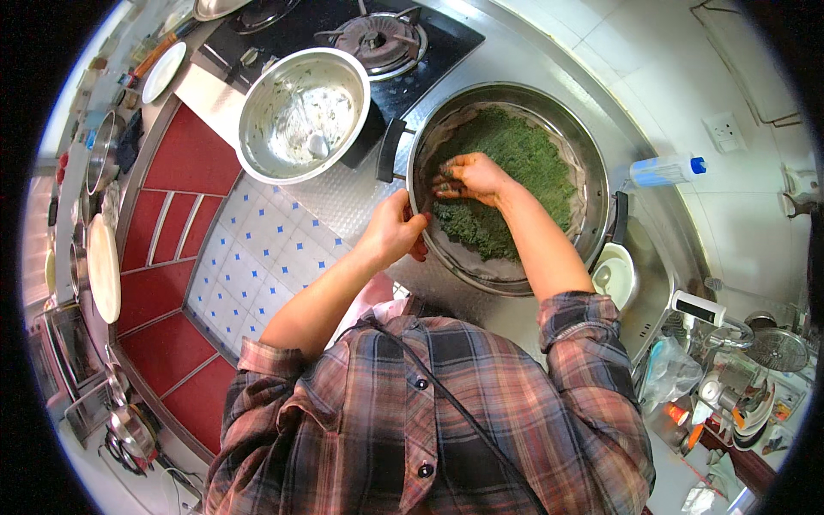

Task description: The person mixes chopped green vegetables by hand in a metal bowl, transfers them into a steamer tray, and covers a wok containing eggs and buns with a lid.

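Observation:
A wide steel steamer pot (591, 193) with black side handles stands before me, lined with a pale cloth (496, 267). Finely chopped, damp-looking greens (515, 145) cover much of the cloth. My left hand (394, 228) grips the pot's left rim, thumb on the near side and some fingers hidden under the edge. Inside the pot, my right hand (473, 179) is over the left part of the greens, its fingers slightly apart and smeared with dark green bits. Left of the pot, a steel bowl (302, 116) has whitish residue, green flecks and a pale spoon-like piece inside.
Behind the bowl is a black gas hob (444, 42) with a burner (373, 38). A bottle with a blue cap (666, 171) lies by the wall. At right are a sink (650, 309), a pale green bowl (615, 273) and crowded dishes. Red cabinets (174, 322) line the left.

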The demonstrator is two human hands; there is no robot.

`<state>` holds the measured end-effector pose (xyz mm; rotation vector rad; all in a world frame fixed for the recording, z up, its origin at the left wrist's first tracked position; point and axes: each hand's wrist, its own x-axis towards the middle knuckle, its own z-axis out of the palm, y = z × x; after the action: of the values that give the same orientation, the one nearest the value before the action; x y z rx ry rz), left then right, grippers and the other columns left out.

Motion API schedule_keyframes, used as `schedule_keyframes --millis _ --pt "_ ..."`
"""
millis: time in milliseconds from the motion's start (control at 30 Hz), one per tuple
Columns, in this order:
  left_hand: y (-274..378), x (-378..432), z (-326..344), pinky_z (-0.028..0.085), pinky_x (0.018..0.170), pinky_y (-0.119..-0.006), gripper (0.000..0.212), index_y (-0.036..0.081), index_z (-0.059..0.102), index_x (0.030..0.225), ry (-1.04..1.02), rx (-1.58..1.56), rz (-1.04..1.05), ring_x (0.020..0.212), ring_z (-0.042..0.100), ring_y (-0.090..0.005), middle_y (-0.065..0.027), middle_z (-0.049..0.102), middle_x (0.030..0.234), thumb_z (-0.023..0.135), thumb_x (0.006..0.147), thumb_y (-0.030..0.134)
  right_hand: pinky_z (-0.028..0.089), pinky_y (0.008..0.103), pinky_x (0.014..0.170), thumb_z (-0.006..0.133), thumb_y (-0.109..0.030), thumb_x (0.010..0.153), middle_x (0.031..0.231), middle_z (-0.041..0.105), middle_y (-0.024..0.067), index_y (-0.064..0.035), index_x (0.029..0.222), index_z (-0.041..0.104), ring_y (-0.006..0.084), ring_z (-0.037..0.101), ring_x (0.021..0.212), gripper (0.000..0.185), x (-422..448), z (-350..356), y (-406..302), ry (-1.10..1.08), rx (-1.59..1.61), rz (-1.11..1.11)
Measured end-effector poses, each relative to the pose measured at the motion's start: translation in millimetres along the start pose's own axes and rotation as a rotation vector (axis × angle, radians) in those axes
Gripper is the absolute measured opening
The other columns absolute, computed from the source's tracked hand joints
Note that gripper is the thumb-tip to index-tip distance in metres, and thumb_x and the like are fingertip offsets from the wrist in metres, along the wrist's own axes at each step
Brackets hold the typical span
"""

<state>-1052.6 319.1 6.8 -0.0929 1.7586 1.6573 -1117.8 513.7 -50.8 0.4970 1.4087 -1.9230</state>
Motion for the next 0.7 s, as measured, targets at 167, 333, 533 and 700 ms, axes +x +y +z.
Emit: schedule_keyframes --millis 167,333,533,700 --pt "-3 -2 0 0.051 0.041 -0.033 0.016 -0.004 0.046 0.101 0.024 -0.021 0.009 0.047 0.059 -0.0219 -0.0131 0.057 0.065 0.049 0.088 0.005 0.054 0.0436 0.082 0.039 0.004 0.090 0.102 0.058 0.0248 0.0115 0.117 0.042 0.0337 0.062 0.090 0.028 11 -27 -33 0.207 0.144 -0.187" --pt "5 -6 5 0.051 0.041 -0.033 0.016 -0.004 0.045 0.100 0.047 0.017 -0.016 0.047 0.059 -0.0214 -0.0122 0.056 0.063 0.049 0.089 0.006 0.050 0.0433 0.089 0.030 -0.005 0.095 0.113 0.051 0.0274 0.0134 0.123 0.029 0.0361 0.056 0.104 0.034 13 -93 -41 0.363 0.306 -0.343" --pt "5 -4 3 0.050 0.041 -0.033 0.016 -0.004 0.045 0.100 0.012 0.020 -0.019 0.047 0.058 -0.0206 -0.0117 0.056 0.066 0.049 0.089 0.008 0.054 0.0370 0.069 0.042 0.000 0.089 0.091 0.055 0.0179 0.0073 0.098 0.049 0.0257 0.058 0.076 0.014 24 -52 -40 0.498 0.395 -0.307" --pt "-2 -3 2 0.050 0.039 -0.034 0.015 -0.003 0.044 0.099 0.037 -0.045 -0.004 0.047 0.058 -0.0216 -0.0124 0.055 0.068 0.050 0.088 0.006 0.056 0.0409 0.071 0.042 0.004 0.088 0.091 0.057 0.0130 0.0038 0.097 0.054 0.0248 0.060 0.079 0.015 19 -6 -13 0.215 0.257 -0.155"
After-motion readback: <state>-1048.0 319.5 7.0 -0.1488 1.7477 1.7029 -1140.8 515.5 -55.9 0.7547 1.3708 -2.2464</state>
